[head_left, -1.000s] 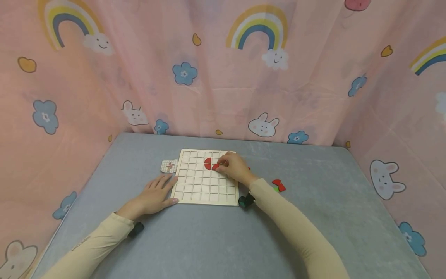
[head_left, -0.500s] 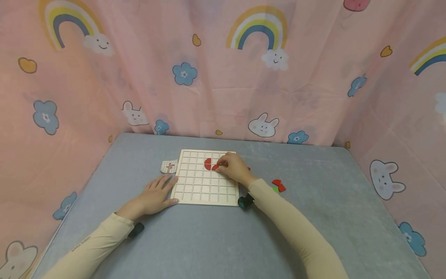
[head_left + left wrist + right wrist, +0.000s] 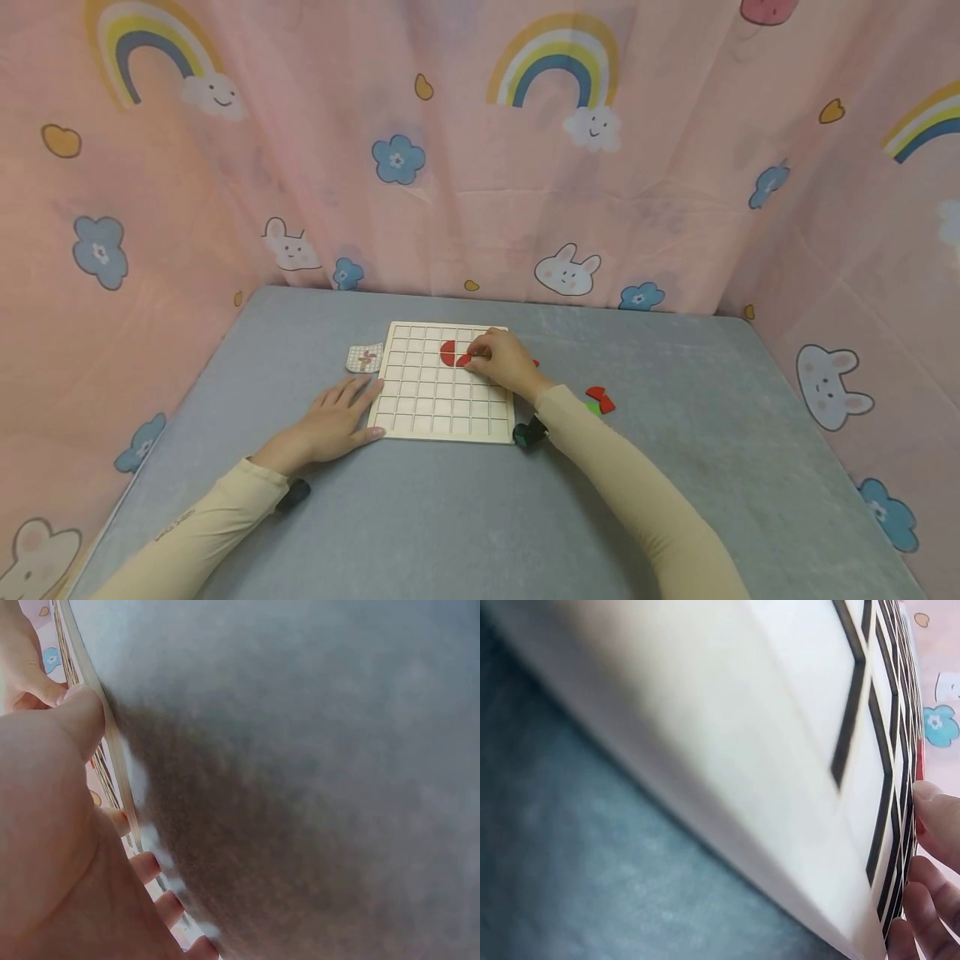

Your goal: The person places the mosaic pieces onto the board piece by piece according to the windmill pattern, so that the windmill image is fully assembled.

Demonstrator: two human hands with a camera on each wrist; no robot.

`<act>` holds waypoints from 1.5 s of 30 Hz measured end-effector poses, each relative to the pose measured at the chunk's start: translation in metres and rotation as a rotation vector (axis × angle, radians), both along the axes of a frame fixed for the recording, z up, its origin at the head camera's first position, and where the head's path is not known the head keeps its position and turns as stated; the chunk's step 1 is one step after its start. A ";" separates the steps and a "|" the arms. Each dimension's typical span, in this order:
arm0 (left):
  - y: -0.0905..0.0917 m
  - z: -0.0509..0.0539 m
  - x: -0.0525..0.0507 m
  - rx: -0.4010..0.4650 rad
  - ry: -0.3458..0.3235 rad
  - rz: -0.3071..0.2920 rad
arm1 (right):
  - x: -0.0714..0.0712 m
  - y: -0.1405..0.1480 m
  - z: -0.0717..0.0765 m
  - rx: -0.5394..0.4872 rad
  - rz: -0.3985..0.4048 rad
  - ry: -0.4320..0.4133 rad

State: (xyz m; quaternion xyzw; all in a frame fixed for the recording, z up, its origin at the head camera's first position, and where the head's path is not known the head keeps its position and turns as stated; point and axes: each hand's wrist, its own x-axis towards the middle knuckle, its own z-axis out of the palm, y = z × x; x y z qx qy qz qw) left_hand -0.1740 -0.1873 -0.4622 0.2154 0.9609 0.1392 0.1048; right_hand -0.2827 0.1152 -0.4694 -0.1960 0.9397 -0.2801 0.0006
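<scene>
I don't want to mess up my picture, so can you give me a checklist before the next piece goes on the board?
1. Board steadied: ok. The left hand is at its left edge, thumb by the near corner.
2. Picture card uncovered: ok. It lies left of the board.
3. Board pieces match the card: cannot tell. The card's drawing looks too small to compare.
4. Right hand away from the board: not ok. Its fingertips are at a red piece.
5. That piece flat in its square: cannot tell. Fingers partly hide it.
6. More pieces out: ok. Loose red pieces and a green piece lie right of the board.
</scene>
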 end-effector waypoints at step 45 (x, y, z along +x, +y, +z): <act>-0.004 -0.011 -0.004 0.015 0.004 0.005 | 0.010 0.017 0.001 -0.156 0.032 -0.026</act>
